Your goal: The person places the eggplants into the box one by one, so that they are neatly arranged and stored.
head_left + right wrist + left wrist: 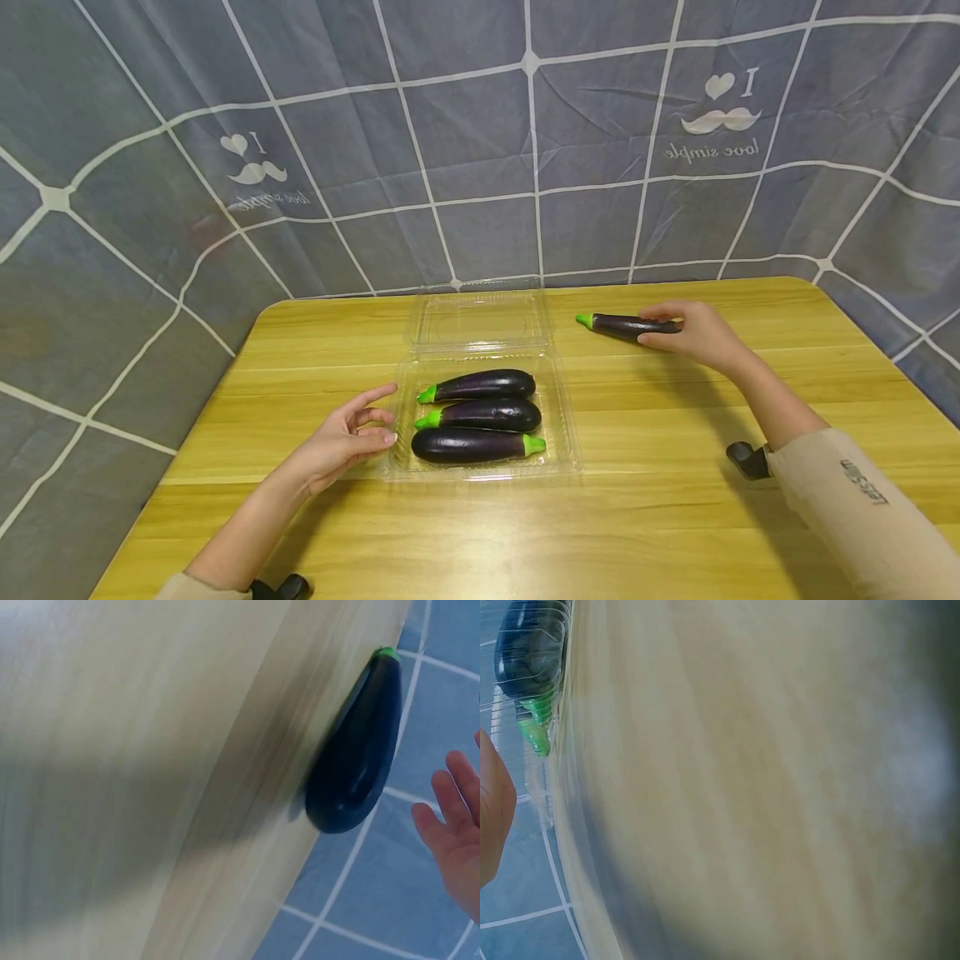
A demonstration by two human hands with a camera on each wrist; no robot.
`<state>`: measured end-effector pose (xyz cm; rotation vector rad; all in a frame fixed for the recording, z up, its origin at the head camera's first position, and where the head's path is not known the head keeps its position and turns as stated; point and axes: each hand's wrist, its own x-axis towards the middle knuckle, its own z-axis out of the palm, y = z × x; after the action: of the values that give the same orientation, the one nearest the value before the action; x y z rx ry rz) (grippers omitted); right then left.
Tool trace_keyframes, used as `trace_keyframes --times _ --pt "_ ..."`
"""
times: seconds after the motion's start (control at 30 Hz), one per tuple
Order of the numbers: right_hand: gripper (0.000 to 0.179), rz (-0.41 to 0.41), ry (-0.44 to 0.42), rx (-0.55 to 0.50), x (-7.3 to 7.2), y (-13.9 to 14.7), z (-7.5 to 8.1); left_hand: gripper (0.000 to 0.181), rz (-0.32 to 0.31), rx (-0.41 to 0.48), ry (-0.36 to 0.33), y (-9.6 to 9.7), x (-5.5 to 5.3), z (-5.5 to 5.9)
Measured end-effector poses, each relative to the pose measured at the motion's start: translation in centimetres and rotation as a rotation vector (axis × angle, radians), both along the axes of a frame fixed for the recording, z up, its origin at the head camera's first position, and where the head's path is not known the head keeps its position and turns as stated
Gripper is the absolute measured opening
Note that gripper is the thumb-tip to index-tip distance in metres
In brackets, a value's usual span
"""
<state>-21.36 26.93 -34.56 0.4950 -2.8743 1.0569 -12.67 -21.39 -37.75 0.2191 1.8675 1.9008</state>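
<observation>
A clear plastic clamshell box (566,450) lies on the table with its lid (483,321) folded back. Inside, three dark eggplants lie side by side: a rear one (487,384), a middle one (491,414) and a front one (468,446), whose green stem points right. My left hand (348,439) is at the box's left side, fingers loosely bent; whether it touches the rim cannot be told. To the right of the lid lies another eggplant (618,326). My right hand (693,332) hovers at its thick end, thumb and fingers apart; the right wrist view shows the fingers (454,802) off it.
The wooden table (660,517) ends at the back against a grey curtain (600,225) with white lines and printed lettering. Black straps or mounts (746,460) sit at both wrists.
</observation>
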Motion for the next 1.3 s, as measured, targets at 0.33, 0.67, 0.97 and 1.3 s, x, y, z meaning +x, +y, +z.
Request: trace_keyframes --times 0.33,0.67,0.97,1.3 --pt "0.049 -0.033 -0.016 0.009 -0.6 1.5 -0.8 0.076 -0.006 0.015 0.002 -0.1 -0.1 -0.2" --pt "0.050 -0.060 -0.012 0.047 -1.1 2.2 -1.6 0.076 -0.003 0.008 -0.002 -0.1 0.0 -0.1" --pt "0.052 -0.059 -0.021 0.076 -1.5 2.5 -2.2 0.075 0.006 -0.006 -0.005 -0.1 -0.1 -0.1" --pt "0.054 -0.065 -0.016 0.057 -2.1 2.7 -3.2 0.074 0.009 -0.009 -0.010 -0.1 -0.1 0.0"
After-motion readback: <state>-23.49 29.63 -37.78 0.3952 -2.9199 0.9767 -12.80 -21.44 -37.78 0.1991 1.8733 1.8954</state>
